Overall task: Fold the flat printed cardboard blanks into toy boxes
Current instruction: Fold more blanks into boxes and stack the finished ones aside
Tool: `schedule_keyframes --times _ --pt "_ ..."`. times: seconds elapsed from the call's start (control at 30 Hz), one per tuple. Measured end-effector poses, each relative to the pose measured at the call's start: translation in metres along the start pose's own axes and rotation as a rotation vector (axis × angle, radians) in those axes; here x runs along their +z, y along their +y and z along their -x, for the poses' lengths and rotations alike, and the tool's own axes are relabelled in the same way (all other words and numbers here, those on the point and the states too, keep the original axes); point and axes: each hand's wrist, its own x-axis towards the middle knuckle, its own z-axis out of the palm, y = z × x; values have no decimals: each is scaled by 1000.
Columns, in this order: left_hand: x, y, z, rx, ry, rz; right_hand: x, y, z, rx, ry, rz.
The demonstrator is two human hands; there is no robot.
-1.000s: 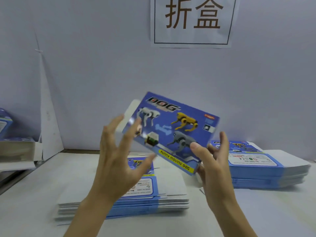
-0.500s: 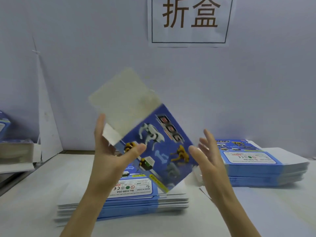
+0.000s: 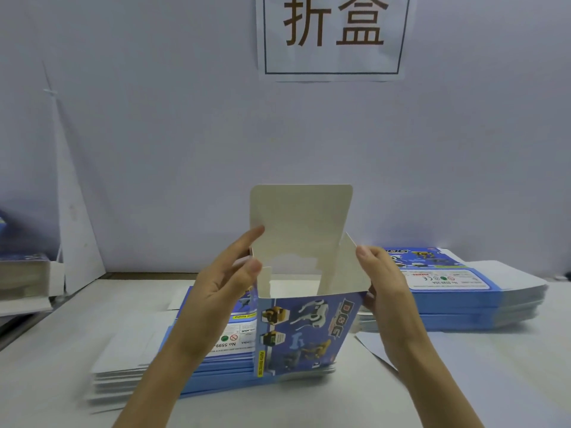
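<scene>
Box position: I saw the blue printed cardboard box (image 3: 302, 332) opened into a rectangular sleeve and held upright between both hands, open end upward. Its printed front panel, bearing robot-dog pictures, faced me. The large plain grey-white top flap (image 3: 301, 217) stood straight up from the rear panel, and a smaller side flap (image 3: 346, 267) angled up at the right.

The left hand (image 3: 222, 291) gripped the box's left side, thumb and forefinger curled toward the upper left corner, the forefinger tip touching the top flap. The right hand (image 3: 383, 282) gripped the right side, thumb laid on the side flap and fingers wrapped behind the edge.

The box stood in front of the near stack of flat blue-and-white blanks (image 3: 139, 366) on the white counter (image 3: 463, 381); I could not tell whether its lower edge touched that stack. A second stack of flat blanks (image 3: 463, 301) lay to the right, well apart from the first. A white paper sign with brown characters (image 3: 333, 35) hung on the pale wall (image 3: 154, 149) above.
</scene>
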Motion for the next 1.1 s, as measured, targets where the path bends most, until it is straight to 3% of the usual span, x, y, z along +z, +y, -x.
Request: schedule_keyframes --times 0.3,0.43,0.53,0.7,0.87,1.1 --pt "7 1 -1 -38 15 22 -10 10 -7 243 111 -332" --pt "8 0 -1 -42 20 28 -16 13 -11 320 132 -348" --pt "10 0 0 -37 13 21 -20 10 -12 280 71 -170" --pt "10 -1 1 -26 32 10 -2 2 3 -68 154 452" --pt "12 0 0 -37 0 19 2 2 3 14 196 610" --pt "9 2 1 -28 5 -9 -1 0 2 62 158 601"
